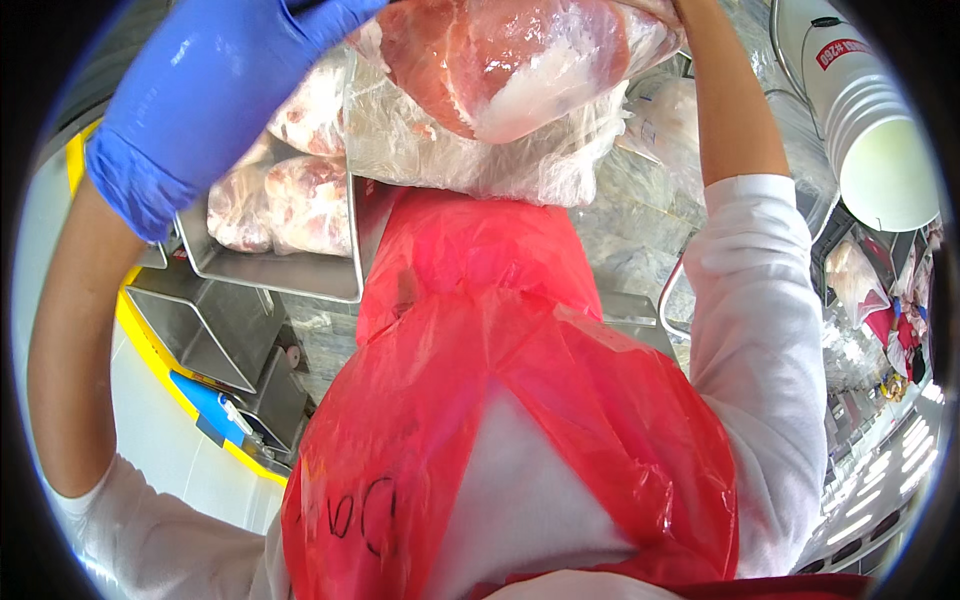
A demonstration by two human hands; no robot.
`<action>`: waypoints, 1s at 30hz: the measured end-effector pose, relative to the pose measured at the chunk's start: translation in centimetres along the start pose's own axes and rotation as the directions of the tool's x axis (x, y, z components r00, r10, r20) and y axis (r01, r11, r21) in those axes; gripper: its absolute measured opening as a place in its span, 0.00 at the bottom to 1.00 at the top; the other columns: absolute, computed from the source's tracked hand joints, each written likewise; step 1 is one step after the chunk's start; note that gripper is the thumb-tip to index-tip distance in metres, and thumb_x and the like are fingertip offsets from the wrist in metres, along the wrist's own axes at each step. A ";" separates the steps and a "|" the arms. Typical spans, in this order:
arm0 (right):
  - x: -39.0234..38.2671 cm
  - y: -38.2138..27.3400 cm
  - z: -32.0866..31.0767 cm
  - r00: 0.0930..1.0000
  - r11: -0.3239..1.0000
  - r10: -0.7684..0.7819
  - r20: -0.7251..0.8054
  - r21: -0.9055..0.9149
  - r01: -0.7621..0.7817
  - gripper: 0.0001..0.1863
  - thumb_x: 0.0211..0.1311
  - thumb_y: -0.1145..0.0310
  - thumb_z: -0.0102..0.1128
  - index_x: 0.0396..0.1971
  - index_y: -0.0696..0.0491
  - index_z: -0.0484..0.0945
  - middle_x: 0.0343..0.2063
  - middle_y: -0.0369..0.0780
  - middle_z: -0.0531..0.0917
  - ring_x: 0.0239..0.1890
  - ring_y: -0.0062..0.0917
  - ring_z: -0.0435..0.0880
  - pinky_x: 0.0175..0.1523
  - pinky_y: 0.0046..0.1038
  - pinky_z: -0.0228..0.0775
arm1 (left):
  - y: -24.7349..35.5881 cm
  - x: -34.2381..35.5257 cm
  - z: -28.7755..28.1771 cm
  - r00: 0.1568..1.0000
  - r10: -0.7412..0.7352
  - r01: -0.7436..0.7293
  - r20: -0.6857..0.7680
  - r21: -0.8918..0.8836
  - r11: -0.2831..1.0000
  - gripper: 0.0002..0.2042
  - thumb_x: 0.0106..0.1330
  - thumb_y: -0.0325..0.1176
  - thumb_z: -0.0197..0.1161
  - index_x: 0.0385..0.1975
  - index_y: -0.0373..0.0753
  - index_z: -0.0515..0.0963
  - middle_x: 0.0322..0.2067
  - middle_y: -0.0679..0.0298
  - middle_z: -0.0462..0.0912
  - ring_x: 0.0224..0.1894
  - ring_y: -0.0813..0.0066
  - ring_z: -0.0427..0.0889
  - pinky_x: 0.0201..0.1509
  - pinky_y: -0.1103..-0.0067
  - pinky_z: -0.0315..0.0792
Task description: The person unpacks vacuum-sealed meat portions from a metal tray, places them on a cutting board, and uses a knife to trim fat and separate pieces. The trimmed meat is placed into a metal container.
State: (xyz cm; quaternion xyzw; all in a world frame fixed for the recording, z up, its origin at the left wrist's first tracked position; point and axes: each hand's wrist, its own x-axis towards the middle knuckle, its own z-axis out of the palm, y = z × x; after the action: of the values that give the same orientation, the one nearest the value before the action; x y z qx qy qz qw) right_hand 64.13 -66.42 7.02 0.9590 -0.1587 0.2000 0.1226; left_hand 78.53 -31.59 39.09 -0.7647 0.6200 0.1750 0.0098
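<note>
A large, glossy piece of raw pink meat (510, 60) with white fat is at the top of the view, seemingly wrapped in clear film. My left hand (220, 90), in a blue glove, reaches to its left end. Its fingertips are cut off by the upper edge. At the right end of the meat is my right hand (655, 8), mostly beyond the frame, with only a sliver bent over the meat. The two hands hold the piece between them. Crumpled clear plastic (480, 165) lies below the meat, in front of my red apron (480, 245).
A metal bin (357, 240) at left holds several bagged meat pieces (310, 205). Below stands another metal container (195, 325) beside a yellow rail (150, 350). Clear plastic bags (640, 215) lie at right. White stacked buckets (890, 170) stand far right. Another person (905, 335) is in the distance.
</note>
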 end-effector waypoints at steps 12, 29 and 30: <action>-1.8 -1.1 -0.7 0.986 0.984 0.165 0.039 0.069 -0.167 0.08 0.53 0.64 0.53 0.21 0.47 0.80 0.23 0.45 0.82 0.28 0.39 0.82 0.34 0.40 0.73 | -4.0 -3.5 12.5 0.951 -0.091 -0.023 -0.295 -0.360 0.933 0.21 0.65 0.36 0.64 0.59 0.51 0.75 0.29 0.53 0.82 0.26 0.62 0.79 0.34 0.75 0.74; -3.1 1.2 0.8 0.866 0.897 0.440 0.236 -0.057 -0.439 0.16 0.60 0.59 0.45 0.26 0.48 0.82 0.31 0.49 0.84 0.33 0.45 0.83 0.38 0.45 0.73 | -9.5 -2.9 21.7 0.884 -0.037 -0.200 -0.466 -0.448 0.871 0.24 0.63 0.34 0.66 0.61 0.56 0.74 0.20 0.60 0.74 0.20 0.71 0.69 0.29 0.75 0.69; -3.6 0.8 0.5 0.847 0.884 0.462 0.261 -0.068 -0.462 0.16 0.60 0.59 0.45 0.26 0.48 0.83 0.31 0.49 0.84 0.33 0.44 0.84 0.38 0.45 0.73 | -9.6 -3.1 21.7 0.892 -0.041 -0.182 -0.450 -0.440 0.879 0.24 0.63 0.35 0.66 0.61 0.56 0.74 0.20 0.60 0.75 0.20 0.71 0.70 0.29 0.75 0.70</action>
State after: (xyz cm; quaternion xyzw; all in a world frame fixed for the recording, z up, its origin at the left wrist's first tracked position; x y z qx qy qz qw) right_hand 60.89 -66.37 5.14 0.9106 -0.4000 0.0910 0.0496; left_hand 81.63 -21.42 17.59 -0.7397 0.5722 0.1403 -0.3251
